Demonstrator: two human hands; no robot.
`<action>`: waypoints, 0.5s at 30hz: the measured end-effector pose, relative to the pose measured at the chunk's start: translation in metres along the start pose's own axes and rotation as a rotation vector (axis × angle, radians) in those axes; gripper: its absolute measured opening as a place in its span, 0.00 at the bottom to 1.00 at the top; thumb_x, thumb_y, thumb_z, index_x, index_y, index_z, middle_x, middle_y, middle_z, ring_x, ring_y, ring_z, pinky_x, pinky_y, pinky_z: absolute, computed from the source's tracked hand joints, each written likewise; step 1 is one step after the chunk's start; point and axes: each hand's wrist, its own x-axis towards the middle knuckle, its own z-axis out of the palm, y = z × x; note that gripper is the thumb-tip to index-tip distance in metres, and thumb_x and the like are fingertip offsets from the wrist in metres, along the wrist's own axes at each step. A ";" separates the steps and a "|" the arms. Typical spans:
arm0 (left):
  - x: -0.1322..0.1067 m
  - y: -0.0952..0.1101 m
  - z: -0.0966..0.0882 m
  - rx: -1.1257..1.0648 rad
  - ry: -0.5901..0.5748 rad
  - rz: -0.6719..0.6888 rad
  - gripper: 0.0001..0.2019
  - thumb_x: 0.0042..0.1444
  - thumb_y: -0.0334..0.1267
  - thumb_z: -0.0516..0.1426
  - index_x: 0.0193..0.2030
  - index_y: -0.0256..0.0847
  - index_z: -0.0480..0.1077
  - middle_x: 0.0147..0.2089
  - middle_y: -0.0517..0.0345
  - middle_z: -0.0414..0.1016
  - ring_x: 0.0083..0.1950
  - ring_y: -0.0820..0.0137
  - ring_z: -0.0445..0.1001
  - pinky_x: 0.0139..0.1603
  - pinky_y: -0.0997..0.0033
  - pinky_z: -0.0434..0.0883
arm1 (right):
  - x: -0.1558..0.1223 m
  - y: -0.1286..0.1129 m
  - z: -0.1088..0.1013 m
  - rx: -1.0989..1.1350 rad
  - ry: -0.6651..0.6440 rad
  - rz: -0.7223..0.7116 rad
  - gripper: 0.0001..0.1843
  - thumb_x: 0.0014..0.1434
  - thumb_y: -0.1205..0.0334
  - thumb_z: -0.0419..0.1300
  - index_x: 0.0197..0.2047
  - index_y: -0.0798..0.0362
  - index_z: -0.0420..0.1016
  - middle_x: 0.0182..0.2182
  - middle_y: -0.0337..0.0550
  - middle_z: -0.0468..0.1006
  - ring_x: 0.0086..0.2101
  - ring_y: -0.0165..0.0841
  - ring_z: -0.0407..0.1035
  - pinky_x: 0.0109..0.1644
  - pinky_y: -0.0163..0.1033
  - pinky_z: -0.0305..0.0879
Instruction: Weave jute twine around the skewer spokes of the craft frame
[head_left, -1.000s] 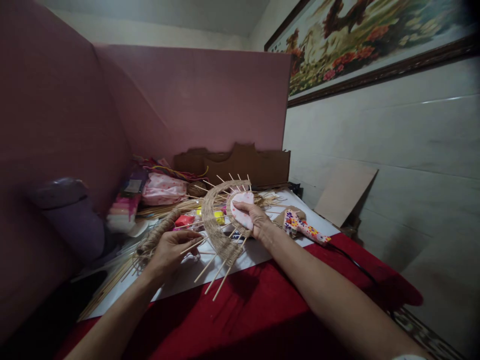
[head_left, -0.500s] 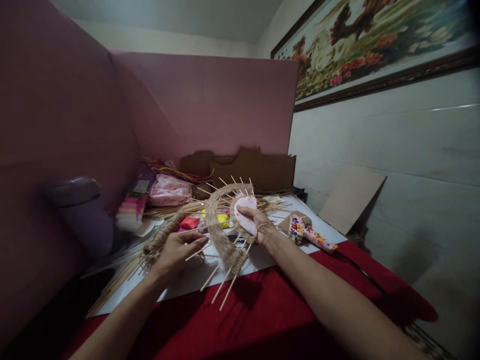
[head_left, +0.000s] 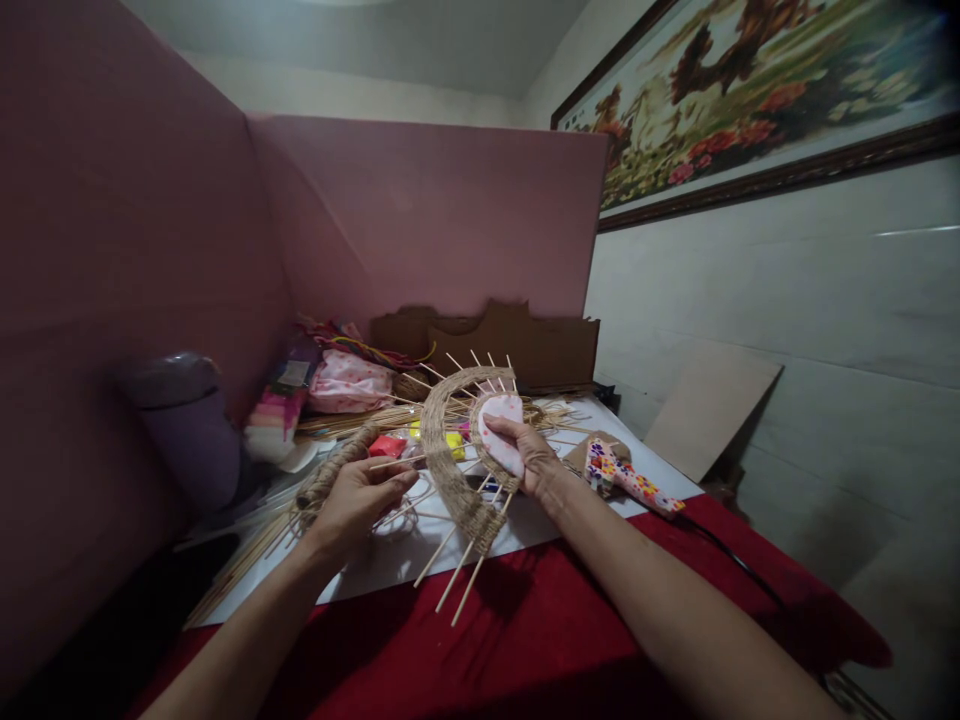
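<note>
And here's the half-round woven piece (head_left: 436,435), up in the air over the surface (head_left: 555,630), and the right hand (head_left: 531,460) is clamped on it: thumb across the pink-dotted cloth panel (head_left: 504,412) at its core, fingers tucked behind, out of sight. No change in that grip over the last second!

The left hand (head_left: 366,495) is where the action is. It's just left of the woven piece, thumb and forefinger nearly meeting, in among the wooden spokes (head_left: 456,577). A moment ago a lower spoke lay across the front of that thumb; now the thumb covers part of it, and the fingertips sit close to the next spoke up. Whether they really pinch one, I can't tell from here.

The view itself slides too, everything drifting right and a little lower, so much of the apparent travel is the camera's.

What does it add up to? A small adjustment among the spokes, I'd judge; the band of twine looks no wider, so the weave itself hasn't advanced.

Round the woven piece: the twine roll (head_left: 339,467) to its left, beyond the left hand; red packet (head_left: 388,447) just behind and left; the flower-patterned glue gun (head_left: 630,482) over to its right.
</note>
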 end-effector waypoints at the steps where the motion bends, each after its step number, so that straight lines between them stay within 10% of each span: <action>1: 0.001 0.000 -0.001 -0.012 0.002 -0.009 0.14 0.39 0.43 0.65 0.28 0.33 0.73 0.18 0.65 0.62 0.19 0.82 0.55 0.19 0.81 0.51 | 0.000 0.000 0.000 0.009 -0.001 -0.002 0.05 0.48 0.76 0.60 0.31 0.60 0.71 0.18 0.38 0.76 0.17 0.27 0.70 0.23 0.29 0.70; 15: -0.013 0.009 0.001 -0.079 -0.118 0.097 0.11 0.44 0.43 0.63 0.27 0.34 0.73 0.17 0.66 0.60 0.19 0.82 0.52 0.19 0.80 0.46 | -0.009 -0.005 -0.001 -0.012 -0.119 0.205 0.03 0.54 0.68 0.57 0.32 0.60 0.70 0.15 0.41 0.74 0.12 0.29 0.66 0.15 0.31 0.67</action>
